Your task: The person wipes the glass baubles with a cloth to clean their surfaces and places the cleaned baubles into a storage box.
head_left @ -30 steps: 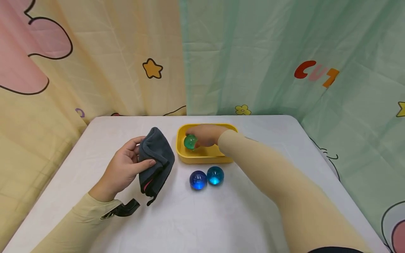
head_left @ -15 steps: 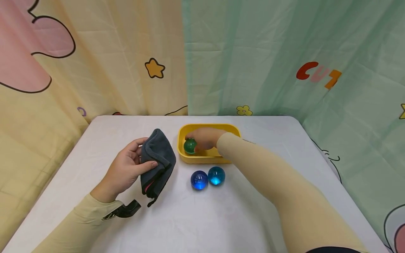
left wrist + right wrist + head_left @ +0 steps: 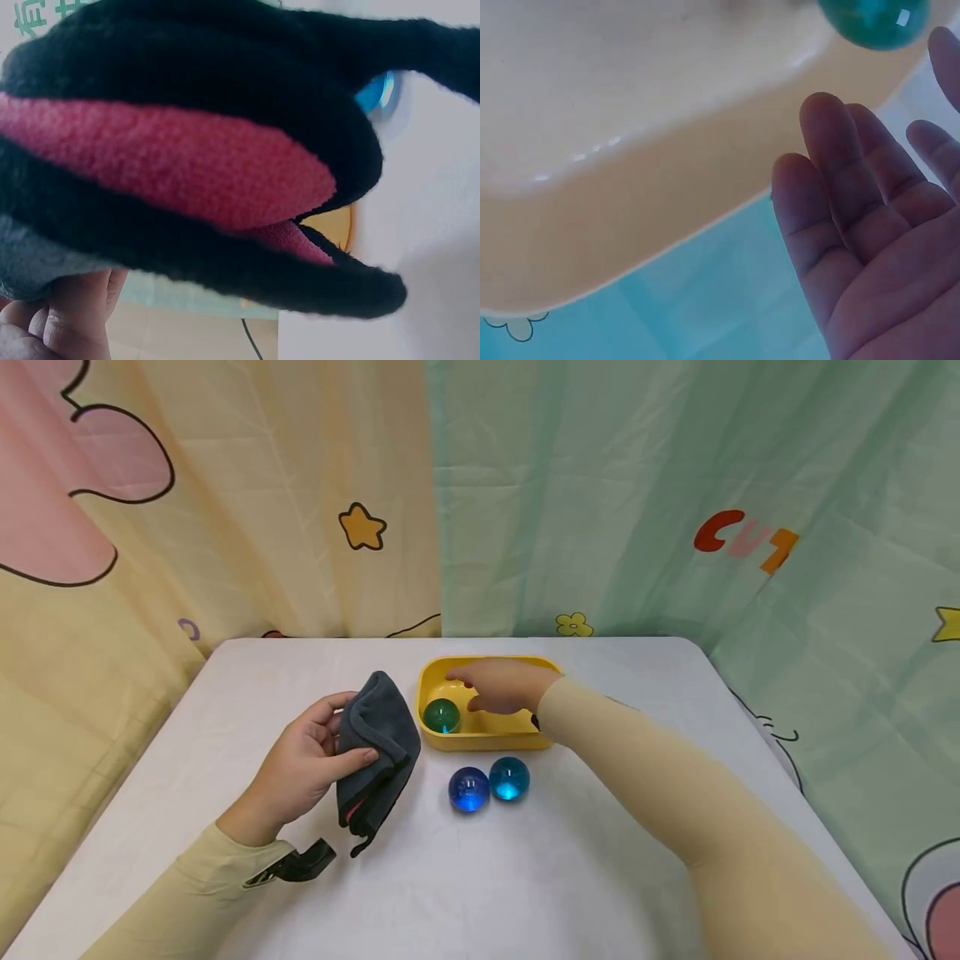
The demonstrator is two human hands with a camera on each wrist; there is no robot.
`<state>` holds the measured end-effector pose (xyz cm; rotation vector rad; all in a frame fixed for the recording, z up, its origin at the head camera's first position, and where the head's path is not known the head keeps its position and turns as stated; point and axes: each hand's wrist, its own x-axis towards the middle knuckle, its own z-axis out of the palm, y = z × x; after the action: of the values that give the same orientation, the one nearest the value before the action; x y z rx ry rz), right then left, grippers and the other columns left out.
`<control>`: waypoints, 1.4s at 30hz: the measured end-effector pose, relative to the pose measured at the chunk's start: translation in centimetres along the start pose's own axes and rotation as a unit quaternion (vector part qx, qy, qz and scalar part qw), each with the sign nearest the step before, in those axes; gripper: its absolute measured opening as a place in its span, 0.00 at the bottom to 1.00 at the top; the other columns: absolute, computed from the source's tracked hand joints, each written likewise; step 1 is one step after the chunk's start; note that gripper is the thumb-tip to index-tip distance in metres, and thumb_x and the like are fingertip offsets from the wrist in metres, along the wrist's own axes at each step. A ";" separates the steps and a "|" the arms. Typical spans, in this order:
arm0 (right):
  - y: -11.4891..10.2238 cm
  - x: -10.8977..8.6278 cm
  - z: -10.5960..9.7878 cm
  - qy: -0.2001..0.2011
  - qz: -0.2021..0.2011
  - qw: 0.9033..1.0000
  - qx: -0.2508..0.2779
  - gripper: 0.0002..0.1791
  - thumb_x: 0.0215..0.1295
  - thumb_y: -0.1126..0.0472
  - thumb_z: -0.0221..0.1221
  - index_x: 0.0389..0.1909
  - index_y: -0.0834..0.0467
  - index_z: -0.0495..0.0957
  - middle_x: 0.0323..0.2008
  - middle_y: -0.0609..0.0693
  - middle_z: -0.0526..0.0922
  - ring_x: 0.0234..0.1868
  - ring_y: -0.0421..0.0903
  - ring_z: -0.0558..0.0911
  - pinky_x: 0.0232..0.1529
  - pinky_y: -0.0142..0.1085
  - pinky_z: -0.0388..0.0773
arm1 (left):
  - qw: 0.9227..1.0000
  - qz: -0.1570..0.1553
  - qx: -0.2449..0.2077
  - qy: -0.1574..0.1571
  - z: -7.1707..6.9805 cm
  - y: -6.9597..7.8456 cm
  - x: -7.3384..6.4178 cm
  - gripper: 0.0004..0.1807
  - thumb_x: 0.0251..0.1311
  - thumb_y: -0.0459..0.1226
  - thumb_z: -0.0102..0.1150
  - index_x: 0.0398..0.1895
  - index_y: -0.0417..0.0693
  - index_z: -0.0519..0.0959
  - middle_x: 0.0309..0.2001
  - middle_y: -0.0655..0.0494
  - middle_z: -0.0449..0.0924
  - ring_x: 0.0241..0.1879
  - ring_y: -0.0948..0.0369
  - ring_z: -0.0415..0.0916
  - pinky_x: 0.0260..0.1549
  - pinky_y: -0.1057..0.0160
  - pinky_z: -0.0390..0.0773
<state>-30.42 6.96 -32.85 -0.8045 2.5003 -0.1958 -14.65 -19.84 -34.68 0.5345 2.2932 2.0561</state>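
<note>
My left hand pinches a folded dark grey cloth between thumb and fingers, left of the tray. The left wrist view shows the cloth's pink inner side between black edges. Over the yellow tray is my right hand, its fingers spread and nothing in its grasp. A clear green ball lies in the tray's front left corner, apart from the fingers; the right wrist view shows this green ball beyond the fingertips. Two more balls, dark blue and light blue, sit side by side before the tray.
A white-covered table carries everything. Printed curtains hang behind it and along both sides. A black strap end sticks out from the left sleeve above the table.
My right hand has let go of the green ball, which now lies lower in the tray's front left corner. The hand has opened and drawn slightly right. The left hand keeps holding the cloth.
</note>
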 end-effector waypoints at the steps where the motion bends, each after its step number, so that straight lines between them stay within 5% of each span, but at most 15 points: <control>1: -0.1 -0.8 -0.1 0.009 -0.005 1.000 0.002 0.34 0.78 0.55 0.61 0.81 0.47 0.63 0.72 0.51 0.76 0.72 0.51 0.75 0.77 0.49 0.70 | 1.000 0.000 0.000 -0.002 0.1 0.0 0.0 0.37 0.61 0.20 0.67 0.73 0.31 0.63 0.54 0.63 0.85 0.50 0.65 0.87 0.47 0.66 0.88; 7: -0.7 -5.9 0.7 0.041 -0.035 0.998 -0.013 0.30 0.74 0.54 0.65 0.75 0.50 0.72 0.65 0.51 0.82 0.64 0.49 0.80 0.70 0.45 0.78 | 1.000 0.004 -0.009 -0.013 0.6 0.1 0.1 0.37 0.61 0.20 0.67 0.72 0.31 0.63 0.54 0.61 0.85 0.49 0.64 0.87 0.47 0.66 0.88; 14: -0.7 -9.8 4.2 0.032 -0.018 0.997 -0.065 0.35 0.66 0.47 0.72 0.73 0.47 0.75 0.64 0.47 0.81 0.62 0.45 0.80 0.71 0.43 0.78 | 1.000 0.008 0.008 -0.019 1.0 0.1 0.2 0.37 0.61 0.20 0.68 0.72 0.30 0.63 0.53 0.61 0.85 0.48 0.63 0.86 0.47 0.66 0.88; 21: 0.6 -10.0 7.4 0.036 -0.006 0.996 -0.084 0.39 0.62 0.45 0.74 0.74 0.45 0.74 0.63 0.46 0.80 0.57 0.44 0.81 0.66 0.41 0.82 | 0.999 0.009 0.021 -0.024 1.3 0.1 0.2 0.36 0.61 0.21 0.68 0.72 0.30 0.64 0.53 0.57 0.85 0.47 0.63 0.86 0.46 0.67 0.89; 29: 1.6 -9.5 9.2 0.051 -0.001 0.998 -0.041 0.37 0.64 0.49 0.74 0.73 0.46 0.73 0.64 0.44 0.81 0.62 0.44 0.80 0.69 0.42 0.80 | 0.999 0.007 0.029 -0.031 1.8 0.1 0.1 0.37 0.62 0.21 0.67 0.73 0.30 0.63 0.61 0.25 0.77 0.50 0.64 0.86 0.49 0.67 0.88; 42: 1.9 -9.7 10.1 0.079 0.018 0.996 -0.023 0.38 0.63 0.49 0.75 0.72 0.48 0.73 0.65 0.45 0.81 0.63 0.45 0.79 0.71 0.44 0.78 | 0.999 0.012 0.031 -0.038 2.2 -0.3 0.1 0.36 0.62 0.21 0.68 0.72 0.31 0.64 0.61 0.25 0.77 0.50 0.64 0.86 0.49 0.68 0.87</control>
<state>-19.48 14.28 -38.06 -0.7904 2.6738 -0.1971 -14.27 -17.69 -35.23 0.6359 2.3253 1.9437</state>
